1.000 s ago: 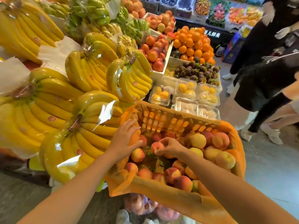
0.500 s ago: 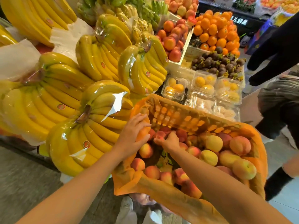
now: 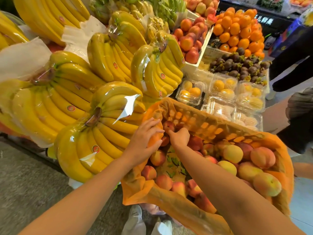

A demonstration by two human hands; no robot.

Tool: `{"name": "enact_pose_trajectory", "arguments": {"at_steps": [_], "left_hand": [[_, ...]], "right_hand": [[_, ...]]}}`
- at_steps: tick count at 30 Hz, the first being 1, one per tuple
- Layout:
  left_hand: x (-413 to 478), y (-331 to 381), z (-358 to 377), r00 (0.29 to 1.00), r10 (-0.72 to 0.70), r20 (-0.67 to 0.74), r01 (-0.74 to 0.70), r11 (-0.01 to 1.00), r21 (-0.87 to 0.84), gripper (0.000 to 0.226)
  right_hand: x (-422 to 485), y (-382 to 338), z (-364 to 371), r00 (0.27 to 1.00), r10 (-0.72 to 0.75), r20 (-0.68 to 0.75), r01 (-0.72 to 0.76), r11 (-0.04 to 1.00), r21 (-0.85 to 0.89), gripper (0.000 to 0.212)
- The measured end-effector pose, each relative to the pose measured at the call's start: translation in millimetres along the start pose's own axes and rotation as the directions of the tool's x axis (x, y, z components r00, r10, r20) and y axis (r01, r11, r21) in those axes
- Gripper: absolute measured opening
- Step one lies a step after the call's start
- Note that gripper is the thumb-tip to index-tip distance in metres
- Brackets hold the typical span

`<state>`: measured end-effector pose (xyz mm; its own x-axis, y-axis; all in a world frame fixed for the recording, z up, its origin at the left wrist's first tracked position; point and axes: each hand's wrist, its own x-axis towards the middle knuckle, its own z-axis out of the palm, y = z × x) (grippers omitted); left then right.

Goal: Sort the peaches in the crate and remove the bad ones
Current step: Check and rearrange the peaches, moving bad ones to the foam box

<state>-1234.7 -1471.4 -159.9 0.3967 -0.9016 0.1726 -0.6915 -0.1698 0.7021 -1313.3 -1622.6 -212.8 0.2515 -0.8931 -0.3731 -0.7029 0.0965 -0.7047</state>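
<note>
left hand (image 3: 144, 141): grasps the crate (image 3: 211, 122) rim at its lined corner
right hand (image 3: 179, 138): on a red peach (image 3: 168, 125) in that corner; grip unclear
progress: seemingly early; peaches (image 3: 232, 153) crowd the crate, most sorting left

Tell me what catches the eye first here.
Wrapped bananas fill the left side, bright yellow. At lower right sits an orange-lined crate of peaches. The left hand grips its far left corner, and the right hand reaches in beside it.
</note>
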Motion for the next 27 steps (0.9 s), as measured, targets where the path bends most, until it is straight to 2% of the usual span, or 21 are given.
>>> {"name": "enact_pose_trajectory", "arguments": {"at_steps": [6, 9, 11, 15, 18, 20, 22, 24, 27], "left_hand": [[0.3, -1.0, -1.4, 1.000, 0.009, 0.007, -0.009, 1.000, -0.007, 0.042], [1.0, 0.2, -3.7, 1.000, 0.012, 0.007, -0.012, 1.000, -0.003, 0.042], [2.8, 4.3, -5.1, 1.000, 0.007, -0.014, -0.006, 0.998, 0.059, 0.042], [10.2, 20.6, -3.5, 0.999, 0.049, -0.016, -0.045, 0.981, 0.187, 0.036], [17.4, 37.3, 0.9, 0.993, 0.114, 0.033, -0.118, 0.973, 0.200, 0.024], [17.9, 54.0, 3.9, 0.984, 0.138, 0.116, -0.155, 0.975, 0.160, 0.018], [14.6, 69.0, 11.9, 0.943, 0.098, 0.319, -0.140, 0.984, 0.111, 0.016], [10.3, 76.5, 24.4, 0.846, 0.030, 0.532, -0.088, 0.993, 0.083, 0.017], [3.6, 81.7, 42.0, 0.698, -0.032, 0.716, -0.026, 0.997, 0.070, 0.023]], "right_hand": [[-4.3, 3.4, -4.4, 0.996, -0.037, 0.078, 0.030, 0.996, 0.084, 0.029], [-10.3, 9.3, -18.2, 0.978, -0.124, 0.166, 0.107, 0.988, 0.107, 0.043], [-14.1, 13.5, -30.4, 0.966, -0.140, 0.215, 0.118, 0.987, 0.112, 0.049], [-28.6, 11.9, -72.7, 0.897, -0.195, 0.397, 0.143, 0.977, 0.157, 0.033], [-40.3, 10.2, -116.8, 0.843, -0.233, 0.484, 0.204, 0.972, 0.113, 0.029], [-45.6, 14.8, -144.9, 0.816, -0.231, 0.530, 0.239, 0.969, 0.056, 0.027], [-49.7, 21.8, -168.9, 0.796, -0.213, 0.566, 0.263, 0.965, -0.006, 0.026], [-53.5, 25.8, -186.6, 0.782, -0.198, 0.591, 0.297, 0.952, -0.073, 0.026], [-52.4, 32.7, -200.8, 0.761, -0.172, 0.625, 0.371, 0.907, -0.202, 0.024]]}}
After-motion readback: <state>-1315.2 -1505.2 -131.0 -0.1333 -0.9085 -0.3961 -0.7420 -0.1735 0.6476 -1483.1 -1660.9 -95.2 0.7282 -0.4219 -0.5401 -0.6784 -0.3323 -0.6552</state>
